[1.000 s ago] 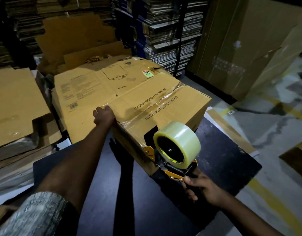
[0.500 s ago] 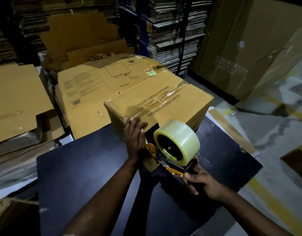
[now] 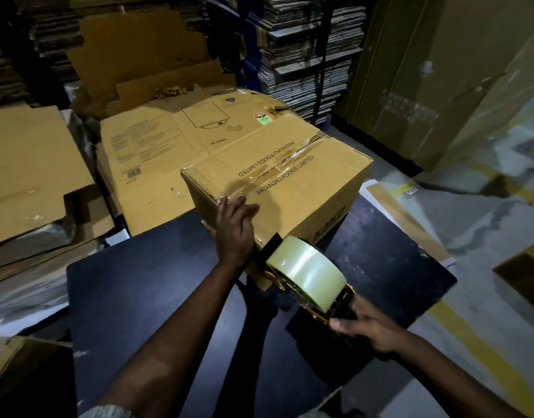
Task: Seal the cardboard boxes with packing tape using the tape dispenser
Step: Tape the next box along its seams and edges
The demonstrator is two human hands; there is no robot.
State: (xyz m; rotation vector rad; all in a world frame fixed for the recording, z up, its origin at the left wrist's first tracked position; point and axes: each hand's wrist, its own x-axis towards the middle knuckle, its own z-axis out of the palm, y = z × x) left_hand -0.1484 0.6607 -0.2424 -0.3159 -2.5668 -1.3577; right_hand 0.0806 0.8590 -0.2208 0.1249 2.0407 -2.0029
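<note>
A brown cardboard box [image 3: 304, 188] printed "PATANJALI FOODS LIMITED" stands on a dark table [image 3: 145, 297]. Clear tape runs along its top seam and down the near side. My left hand [image 3: 234, 233] lies flat with straight fingers on the box's near side, over the tape end at the top edge. My right hand [image 3: 365, 328] grips the handle of a tape dispenser [image 3: 307, 276] with a big clear roll. The dispenser's head sits against the lower part of the box's near side.
Flattened cartons [image 3: 157, 158] lie behind the box, and more cardboard sheets [image 3: 27, 170] lie at the left. Stacks of flat cardboard [image 3: 307, 49] fill racks at the back. A large upright carton [image 3: 440, 79] stands at the right, on a floor with yellow lines [image 3: 482, 354].
My left hand left the box's far left corner and came to the near side, pressing on the tape. The dispenser slid a little lower down that side.
</note>
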